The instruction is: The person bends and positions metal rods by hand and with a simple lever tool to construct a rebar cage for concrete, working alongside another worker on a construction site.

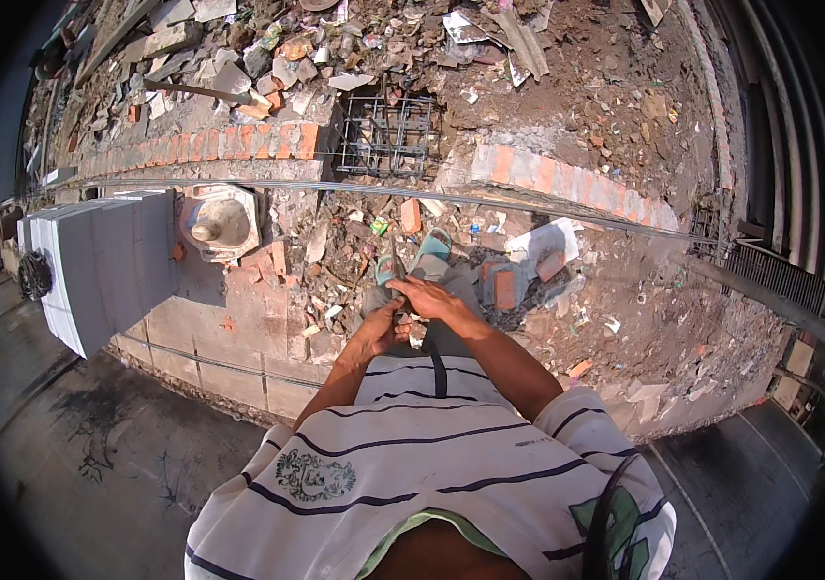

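Note:
In front of my waist my two hands are close together, both with curled fingers. My right hand (424,297) is closed, and a slim brownish stick-like thing (396,259) juts away from its fingertips between my feet. Its kind is too small to tell. Just below and to the left, my left hand (381,329) is closed too, its fingers turned inward. Whatever it may hold is hidden. Beyond the hands are my feet in teal sandals (432,249), standing on rubble. A loose brick (504,289) lies right of them by a greyish block.
A steel rebar cage (388,135) sits in a pit ahead, with brick courses (238,142) either side. Long rods (335,186) cross before my feet. Left stand a white stack (108,261) and a concrete-topped column (222,222). A wall edge (209,372) drops off behind.

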A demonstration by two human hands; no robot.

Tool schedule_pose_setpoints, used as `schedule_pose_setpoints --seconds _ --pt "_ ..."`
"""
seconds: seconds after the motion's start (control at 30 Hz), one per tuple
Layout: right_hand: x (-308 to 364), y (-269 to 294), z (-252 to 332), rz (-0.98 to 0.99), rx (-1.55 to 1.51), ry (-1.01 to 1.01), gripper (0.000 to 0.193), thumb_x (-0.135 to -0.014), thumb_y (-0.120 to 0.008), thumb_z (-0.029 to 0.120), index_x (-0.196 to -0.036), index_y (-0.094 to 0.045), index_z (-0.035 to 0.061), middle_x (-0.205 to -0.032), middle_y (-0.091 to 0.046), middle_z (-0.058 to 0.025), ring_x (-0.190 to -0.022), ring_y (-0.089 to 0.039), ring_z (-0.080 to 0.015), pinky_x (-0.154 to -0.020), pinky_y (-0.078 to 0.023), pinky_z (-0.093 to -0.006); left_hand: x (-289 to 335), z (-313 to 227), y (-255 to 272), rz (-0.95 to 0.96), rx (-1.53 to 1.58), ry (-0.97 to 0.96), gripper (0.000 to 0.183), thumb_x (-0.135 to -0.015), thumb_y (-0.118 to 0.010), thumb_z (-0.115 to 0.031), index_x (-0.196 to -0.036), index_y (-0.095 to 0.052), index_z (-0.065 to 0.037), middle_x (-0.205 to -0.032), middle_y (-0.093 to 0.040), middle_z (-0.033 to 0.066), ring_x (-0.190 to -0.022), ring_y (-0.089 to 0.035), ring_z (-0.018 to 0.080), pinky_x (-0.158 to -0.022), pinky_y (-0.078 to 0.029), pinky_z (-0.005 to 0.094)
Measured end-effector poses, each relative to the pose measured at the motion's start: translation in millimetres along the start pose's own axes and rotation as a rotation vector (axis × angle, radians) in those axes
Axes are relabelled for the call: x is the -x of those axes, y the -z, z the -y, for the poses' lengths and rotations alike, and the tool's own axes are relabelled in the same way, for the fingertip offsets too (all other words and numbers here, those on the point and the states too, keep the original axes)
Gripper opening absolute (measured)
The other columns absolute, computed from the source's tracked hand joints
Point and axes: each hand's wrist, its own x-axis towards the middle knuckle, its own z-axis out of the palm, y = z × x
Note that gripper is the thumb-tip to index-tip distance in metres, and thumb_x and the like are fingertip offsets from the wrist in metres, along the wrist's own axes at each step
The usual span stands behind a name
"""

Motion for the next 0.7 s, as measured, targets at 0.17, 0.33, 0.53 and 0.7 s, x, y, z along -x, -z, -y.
schedule_pose_setpoints --seconds 0.17,0.33,0.53,0.7 --pt "14.2 17.7 11.7 -0.076 -0.145 -0.219 0.052 -0.09 -0.061 0.027 -0.136 -0.044 0.0097 -0.113 -0.064 -0.015 -0.106 -0.06 -0.0352 -0.09 -0.048 -0.0434 7.7 6.5 79.0 -0.125 0.002 -0.065 0.032 -0.098 -0.045 -0.035 -0.089 -0.056 -0.006 -0.07 -0.058 0.0023 -0.056 -0.054 0.0159 -0.055 -0.048 0.0316" --pt "84.0 30.5 -49.7 -0.419 -0.456 -0.451 0.033 -0.091 -0.06 0.019 -0.118 -0.056 0.0008 -0.097 -0.067 -0.0117 -0.075 -0.066 -0.0186 -0.062 -0.052 -0.0308 -3.3 21.0 147.6 -0.314 -0.297 -0.143 0.03 -0.099 -0.045 -0.034 -0.083 -0.053 -0.009 -0.063 -0.05 0.0004 -0.048 -0.043 0.0132 -0.043 -0.038 0.0292" --pt "210.0 28.8 -75.2 -0.649 -0.788 -0.881 0.012 -0.089 -0.058 0.02 -0.092 -0.058 0.009 -0.078 -0.06 -0.0034 -0.065 -0.061 -0.0139 -0.049 -0.045 -0.0256 -21.8 43.9 192.9 -0.389 0.029 -0.155 0.023 -0.098 -0.044 -0.03 -0.086 -0.053 -0.012 -0.061 -0.049 -0.0003 -0.046 -0.042 0.0128 -0.041 -0.035 0.0296" --pt "245.7 31.2 -65.3 -0.571 -0.702 -0.924 0.013 -0.09 -0.059 0.022 -0.094 -0.06 0.0093 -0.074 -0.058 -0.0021 -0.062 -0.062 -0.014 -0.047 -0.046 -0.0269 -32.0 63.6 217.0 -0.365 0.369 -0.149 0.019 -0.101 -0.037 -0.028 -0.098 -0.048 -0.013 -0.063 -0.048 0.0012 -0.047 -0.042 0.0147 -0.041 -0.035 0.0316"
